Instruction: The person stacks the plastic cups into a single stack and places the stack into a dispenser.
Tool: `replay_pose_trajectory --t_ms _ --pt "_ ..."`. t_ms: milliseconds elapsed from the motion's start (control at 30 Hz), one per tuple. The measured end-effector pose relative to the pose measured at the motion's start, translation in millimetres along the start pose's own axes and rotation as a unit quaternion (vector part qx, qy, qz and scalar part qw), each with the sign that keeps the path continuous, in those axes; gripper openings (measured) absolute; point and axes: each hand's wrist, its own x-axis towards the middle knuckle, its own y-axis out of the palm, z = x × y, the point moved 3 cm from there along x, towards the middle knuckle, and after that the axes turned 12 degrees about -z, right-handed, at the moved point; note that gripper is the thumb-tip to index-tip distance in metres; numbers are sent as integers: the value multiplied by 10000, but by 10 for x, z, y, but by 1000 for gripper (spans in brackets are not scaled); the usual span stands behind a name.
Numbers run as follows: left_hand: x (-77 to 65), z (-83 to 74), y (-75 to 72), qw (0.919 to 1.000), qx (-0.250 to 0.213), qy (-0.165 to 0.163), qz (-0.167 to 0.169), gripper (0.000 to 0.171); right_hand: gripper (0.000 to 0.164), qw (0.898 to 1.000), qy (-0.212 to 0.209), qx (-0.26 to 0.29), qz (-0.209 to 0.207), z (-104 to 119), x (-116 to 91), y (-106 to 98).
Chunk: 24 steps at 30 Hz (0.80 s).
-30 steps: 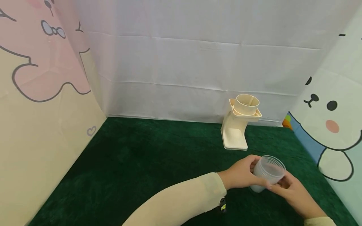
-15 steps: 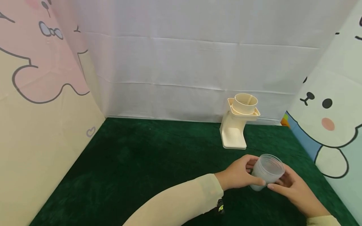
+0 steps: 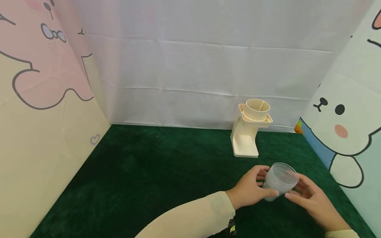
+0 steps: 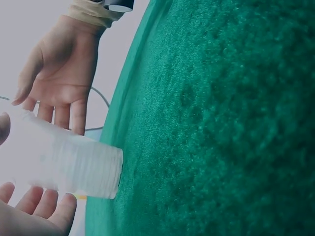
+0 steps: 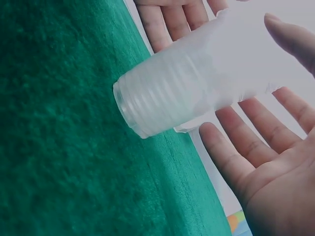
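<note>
A stack of clear plastic cups (image 3: pixel 279 181) stands on the green cloth at the right of the head view, its base down on the pile. My left hand (image 3: pixel 248 188) holds it from the left, the thumb across its front and the fingers at its far left side. On the other side my right hand (image 3: pixel 315 201) is spread around the stack, fingers loosely extended and thumb apart from it. In the right wrist view the palm of the right hand (image 5: pixel 280 167) faces the cups (image 5: pixel 162 93). The left wrist view shows left fingers (image 4: pixel 47 209) along the stack's side.
A cream plastic holder (image 3: pixel 245 142) with a round cup-shaped top (image 3: pixel 256 110) stands behind the hands near the white back curtain (image 3: pixel 178 66). Green cloth (image 3: pixel 148 165) covers the table. Printed cartoon curtains (image 3: pixel 53 148) close off both sides.
The thumbs, which met in front of the cups, have drawn apart. My right hand has loosened and spread; the left has slid slightly back leftward. The stack keeps nearly the same place.
</note>
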Motion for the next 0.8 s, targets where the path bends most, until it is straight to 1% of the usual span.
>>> replay_pose_trajectory --t_ms 233,400,467,667,800 --pt "26 14 3 9999 -25 102 80 59 57 9994 121 -296 -110 -42 18 10" --pt "35 -8 4 9999 8 128 63 57 57 9995 41 -280 -158 -25 34 17" --pt "45 -25 -2 9999 14 144 46 57 57 9992 7 -363 -178 -1 42 20" --pt "101 -123 -65 9997 147 201 -78 57 61 9965 40 -818 -137 114 137 15" --pt "146 -205 -130 9994 220 162 -192 55 66 9916 131 -1287 -51 207 237 25"
